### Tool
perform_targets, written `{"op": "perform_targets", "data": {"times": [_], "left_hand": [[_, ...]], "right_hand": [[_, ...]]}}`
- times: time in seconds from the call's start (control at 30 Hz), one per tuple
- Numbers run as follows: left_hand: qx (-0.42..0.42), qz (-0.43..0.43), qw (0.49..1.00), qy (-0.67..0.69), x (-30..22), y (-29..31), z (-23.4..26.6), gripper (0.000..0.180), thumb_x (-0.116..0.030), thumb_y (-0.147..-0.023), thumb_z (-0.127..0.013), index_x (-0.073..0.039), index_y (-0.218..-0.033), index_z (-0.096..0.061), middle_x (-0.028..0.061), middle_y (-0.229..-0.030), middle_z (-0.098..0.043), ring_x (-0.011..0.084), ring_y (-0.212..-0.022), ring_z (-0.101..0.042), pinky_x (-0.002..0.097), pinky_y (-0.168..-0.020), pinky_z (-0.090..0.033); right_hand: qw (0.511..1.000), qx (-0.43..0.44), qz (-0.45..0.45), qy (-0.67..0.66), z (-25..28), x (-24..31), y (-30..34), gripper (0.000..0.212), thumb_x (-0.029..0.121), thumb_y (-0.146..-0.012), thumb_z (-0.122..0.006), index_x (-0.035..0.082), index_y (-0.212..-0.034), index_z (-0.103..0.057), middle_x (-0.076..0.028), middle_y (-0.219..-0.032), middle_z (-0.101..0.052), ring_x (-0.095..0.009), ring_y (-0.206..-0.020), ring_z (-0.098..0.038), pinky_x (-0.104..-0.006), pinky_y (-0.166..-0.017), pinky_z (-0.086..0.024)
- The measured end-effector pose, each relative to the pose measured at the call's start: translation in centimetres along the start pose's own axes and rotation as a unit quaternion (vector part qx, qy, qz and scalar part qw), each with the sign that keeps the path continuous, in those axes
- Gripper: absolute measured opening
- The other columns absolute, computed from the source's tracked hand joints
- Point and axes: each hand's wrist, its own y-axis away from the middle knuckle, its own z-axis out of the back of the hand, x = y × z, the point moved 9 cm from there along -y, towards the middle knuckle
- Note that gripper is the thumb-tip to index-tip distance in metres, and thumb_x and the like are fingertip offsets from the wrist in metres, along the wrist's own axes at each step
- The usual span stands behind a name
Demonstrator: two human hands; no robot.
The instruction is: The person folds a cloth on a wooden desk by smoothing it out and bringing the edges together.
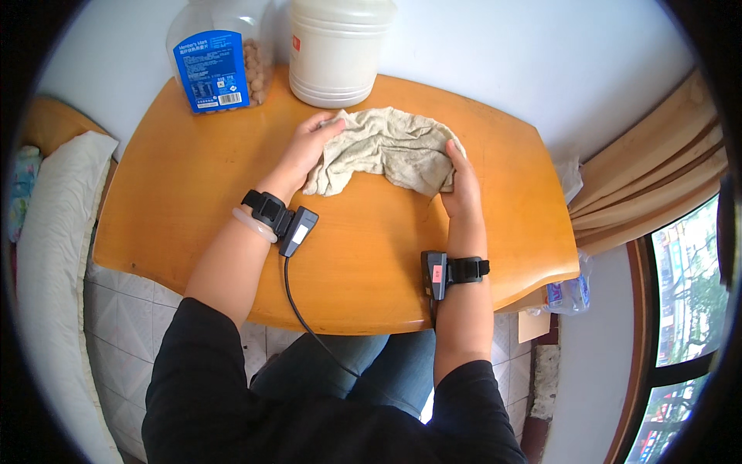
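A crumpled beige cloth (pixel 390 143) hangs in an arch between my two hands, over the far middle part of the wooden table (pixel 348 247). At its left end, my left hand (pixel 305 151) grips the cloth, thumb on top and the other fingers partly hidden behind it. My right hand (pixel 462 182) is closed on the right end, its thumb lying over the near face and its fingers out of sight behind the fabric. Each wrist carries a black strapped device, and a cable runs down from the left one.
Against the wall at the back stand a clear plastic jar (pixel 220 69) with a blue label and brown round pieces inside, and a large white plastic tub (pixel 340 50). A bed with white bedding (pixel 58 216) lies to the left; a tan curtain (pixel 657 166) and window are on the right.
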Motion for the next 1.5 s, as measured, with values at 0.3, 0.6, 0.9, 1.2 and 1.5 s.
{"op": "perform_targets", "data": {"times": [0.3, 0.6, 0.9, 1.2, 1.5], "left_hand": [[-0.066, -0.125, 0.989, -0.043, -2.6, 0.2, 1.1, 0.036, -0.031, -0.093, -0.056, 0.002, -0.110, -0.056, 0.0034, -0.100, -0.061, 0.0088, -0.093, -0.053, 0.0239, -0.082, -0.042], [-0.068, -0.118, 0.990, -0.044, -3.5, 0.2, 1.8, 0.029, -0.026, -0.092, -0.058, 0.001, -0.104, -0.059, 0.0013, -0.094, -0.061, 0.0070, -0.088, -0.051, 0.0229, -0.080, -0.041], [-0.052, -0.127, 0.987, -0.081, -3.8, 0.0, 1.5, 0.027, -0.025, -0.093, -0.055, -0.001, -0.102, -0.059, 0.0002, -0.095, -0.060, 0.0065, -0.089, -0.051, 0.0221, -0.082, -0.040], [-0.045, -0.177, 0.983, 0.000, -7.0, 2.0, -0.6, 0.028, -0.025, -0.093, -0.056, 0.000, -0.106, -0.059, 0.0009, -0.095, -0.059, 0.0078, -0.089, -0.051, 0.0228, -0.083, -0.039], [0.053, -0.286, 0.955, -0.061, -17.2, 6.2, -5.8, 0.028, -0.024, -0.093, -0.056, 0.001, -0.106, -0.060, -0.0005, -0.096, -0.061, 0.0061, -0.088, -0.052, 0.0205, -0.080, -0.040]], "right_hand": [[0.994, -0.022, 0.089, 0.060, 1.0, 2.3, 0.0, 0.031, 0.025, -0.094, -0.052, -0.002, -0.107, -0.058, -0.009, -0.105, -0.062, -0.017, -0.095, -0.059, -0.0282, -0.083, -0.046], [0.995, 0.076, 0.030, 0.058, 0.5, 2.9, 0.9, 0.021, 0.016, -0.084, -0.058, -0.004, -0.089, -0.064, -0.008, -0.087, -0.066, -0.014, -0.078, -0.061, -0.0244, -0.070, -0.047], [0.940, -0.075, 0.204, 0.265, 0.7, 6.1, 2.0, 0.019, 0.014, -0.088, -0.064, -0.003, -0.096, -0.066, -0.001, -0.076, -0.060, -0.007, -0.068, -0.051, -0.0203, -0.062, -0.041], [0.754, -0.091, 0.316, 0.569, -4.2, 15.3, 10.9, 0.020, 0.018, -0.088, -0.061, -0.002, -0.093, -0.062, -0.015, -0.067, -0.058, -0.020, -0.056, -0.054, -0.0303, -0.057, -0.045], [0.738, 0.097, 0.120, 0.657, -5.3, 22.3, 15.7, 0.023, 0.012, -0.080, -0.068, -0.004, -0.095, -0.062, -0.009, -0.075, -0.062, -0.013, -0.071, -0.055, -0.0285, -0.067, -0.046]]}}
